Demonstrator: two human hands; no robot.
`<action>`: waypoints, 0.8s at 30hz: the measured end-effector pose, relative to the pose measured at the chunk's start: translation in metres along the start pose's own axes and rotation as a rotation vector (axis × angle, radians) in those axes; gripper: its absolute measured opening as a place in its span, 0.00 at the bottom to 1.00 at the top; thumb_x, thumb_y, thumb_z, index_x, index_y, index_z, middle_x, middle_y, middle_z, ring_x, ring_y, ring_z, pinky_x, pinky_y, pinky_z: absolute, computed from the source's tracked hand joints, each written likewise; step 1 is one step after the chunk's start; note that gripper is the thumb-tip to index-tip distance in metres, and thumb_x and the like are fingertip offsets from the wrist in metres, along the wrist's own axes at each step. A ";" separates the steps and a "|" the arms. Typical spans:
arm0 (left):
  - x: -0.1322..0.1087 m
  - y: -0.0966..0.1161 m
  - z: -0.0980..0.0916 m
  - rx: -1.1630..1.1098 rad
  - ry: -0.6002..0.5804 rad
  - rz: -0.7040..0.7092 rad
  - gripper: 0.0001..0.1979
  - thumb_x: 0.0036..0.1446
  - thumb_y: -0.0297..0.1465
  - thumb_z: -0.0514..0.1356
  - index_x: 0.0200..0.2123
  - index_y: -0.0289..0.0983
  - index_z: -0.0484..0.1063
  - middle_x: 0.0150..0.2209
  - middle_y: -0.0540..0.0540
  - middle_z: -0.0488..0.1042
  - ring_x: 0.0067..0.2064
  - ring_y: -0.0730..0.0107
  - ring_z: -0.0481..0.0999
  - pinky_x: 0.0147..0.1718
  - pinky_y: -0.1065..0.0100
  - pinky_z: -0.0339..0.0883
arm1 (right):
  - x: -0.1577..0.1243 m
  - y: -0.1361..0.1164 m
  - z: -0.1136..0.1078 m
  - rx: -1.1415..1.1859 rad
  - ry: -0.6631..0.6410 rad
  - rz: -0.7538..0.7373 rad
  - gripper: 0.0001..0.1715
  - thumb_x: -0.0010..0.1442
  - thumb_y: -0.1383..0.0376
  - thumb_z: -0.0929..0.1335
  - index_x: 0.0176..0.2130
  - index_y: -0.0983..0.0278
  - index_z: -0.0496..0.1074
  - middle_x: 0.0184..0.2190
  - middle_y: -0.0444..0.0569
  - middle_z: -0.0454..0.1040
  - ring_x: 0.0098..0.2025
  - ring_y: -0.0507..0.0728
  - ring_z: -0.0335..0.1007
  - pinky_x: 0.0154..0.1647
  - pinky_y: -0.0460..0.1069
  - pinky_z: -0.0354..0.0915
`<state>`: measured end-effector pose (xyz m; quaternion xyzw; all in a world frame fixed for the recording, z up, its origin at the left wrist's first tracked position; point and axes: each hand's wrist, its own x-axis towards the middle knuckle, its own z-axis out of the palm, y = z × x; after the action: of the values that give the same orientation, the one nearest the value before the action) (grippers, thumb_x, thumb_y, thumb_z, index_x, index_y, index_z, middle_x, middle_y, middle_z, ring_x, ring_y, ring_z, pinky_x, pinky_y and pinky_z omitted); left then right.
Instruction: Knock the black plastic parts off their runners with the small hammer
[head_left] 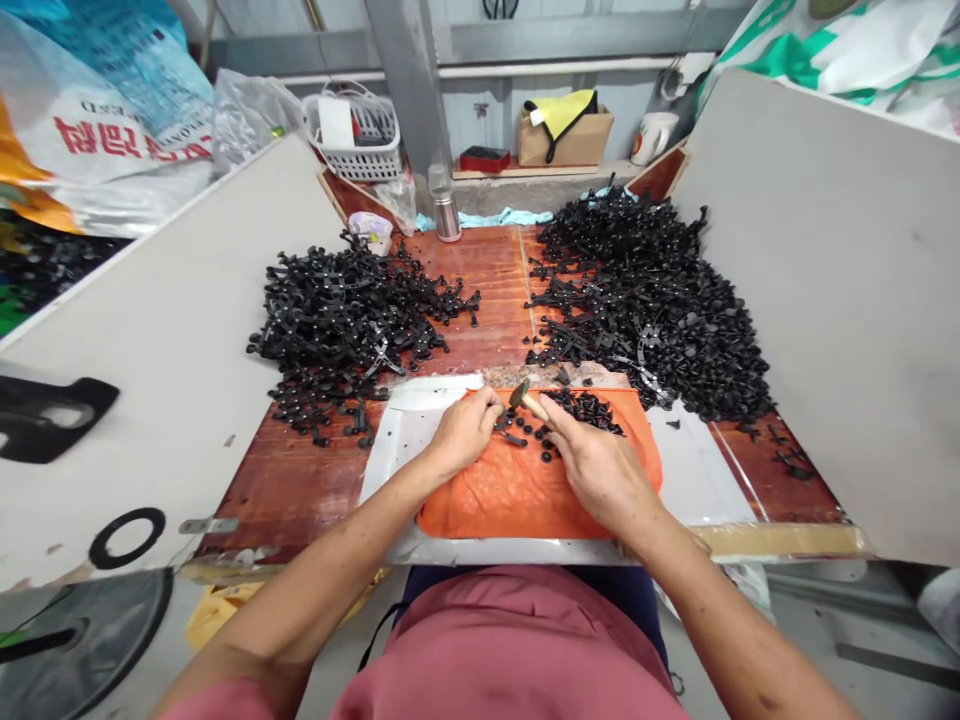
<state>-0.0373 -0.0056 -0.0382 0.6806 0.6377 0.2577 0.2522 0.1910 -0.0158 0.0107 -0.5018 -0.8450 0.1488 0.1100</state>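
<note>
My left hand (466, 430) is closed, its fingertips pinching a small black plastic part (511, 436) over the orange cloth (495, 495). My right hand (600, 465) grips a small tool (532, 403) with a pale handle and a dark greenish head. The tool's head is just right of my left fingertips. Several small round black pieces (546, 456) lie between the hands on the cloth. Behind my right hand is a small heap of black pieces (592, 410), partly hidden by the fingers.
Large piles of black parts stand at left (337, 320) and right (675, 310) on the red-brown table (487, 260). A metal flask (447, 215) stands at the back. Grey panels (840, 300) flank the table. Behind are a white basket (360, 155), a cardboard box (574, 145) and a mug (654, 138).
</note>
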 end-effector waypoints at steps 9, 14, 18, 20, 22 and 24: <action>-0.001 -0.001 -0.001 -0.006 0.001 0.001 0.08 0.68 0.30 0.52 0.38 0.40 0.69 0.33 0.49 0.75 0.36 0.65 0.74 0.38 0.67 0.63 | -0.004 -0.002 0.005 -0.079 -0.036 0.008 0.34 0.71 0.64 0.60 0.73 0.50 0.55 0.37 0.48 0.84 0.34 0.59 0.81 0.35 0.50 0.72; -0.002 0.000 -0.001 -0.014 0.006 0.003 0.08 0.68 0.30 0.51 0.38 0.40 0.69 0.34 0.48 0.75 0.37 0.64 0.75 0.40 0.66 0.63 | 0.000 -0.003 0.000 -0.028 0.000 0.010 0.34 0.73 0.63 0.58 0.74 0.51 0.51 0.43 0.50 0.84 0.39 0.60 0.81 0.39 0.51 0.72; -0.001 0.001 -0.001 0.023 -0.010 -0.010 0.08 0.67 0.29 0.51 0.37 0.40 0.69 0.33 0.48 0.75 0.36 0.64 0.74 0.39 0.66 0.62 | 0.002 -0.002 -0.002 -0.090 -0.062 0.014 0.33 0.72 0.62 0.59 0.73 0.50 0.56 0.40 0.50 0.84 0.37 0.62 0.82 0.36 0.52 0.72; -0.001 0.001 -0.001 0.029 -0.008 -0.010 0.07 0.67 0.29 0.52 0.37 0.40 0.69 0.33 0.47 0.75 0.37 0.63 0.74 0.39 0.66 0.62 | 0.003 -0.002 -0.001 -0.056 0.001 -0.002 0.34 0.72 0.63 0.60 0.73 0.52 0.54 0.42 0.51 0.84 0.39 0.60 0.82 0.40 0.51 0.72; -0.001 0.001 0.000 0.028 -0.005 -0.005 0.07 0.67 0.30 0.52 0.38 0.40 0.68 0.33 0.47 0.75 0.37 0.62 0.75 0.39 0.66 0.62 | 0.006 -0.002 0.000 -0.083 -0.004 0.012 0.34 0.71 0.64 0.60 0.73 0.52 0.55 0.38 0.50 0.84 0.36 0.60 0.82 0.38 0.50 0.72; -0.001 0.002 0.001 0.037 -0.008 -0.005 0.07 0.67 0.30 0.51 0.37 0.40 0.68 0.33 0.47 0.74 0.36 0.62 0.74 0.38 0.66 0.62 | 0.009 -0.004 0.000 -0.137 -0.071 0.034 0.34 0.71 0.64 0.61 0.72 0.49 0.56 0.33 0.48 0.84 0.33 0.60 0.82 0.35 0.50 0.71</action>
<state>-0.0357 -0.0069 -0.0375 0.6847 0.6431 0.2425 0.2426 0.1835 -0.0094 0.0121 -0.5168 -0.8479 0.1101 0.0426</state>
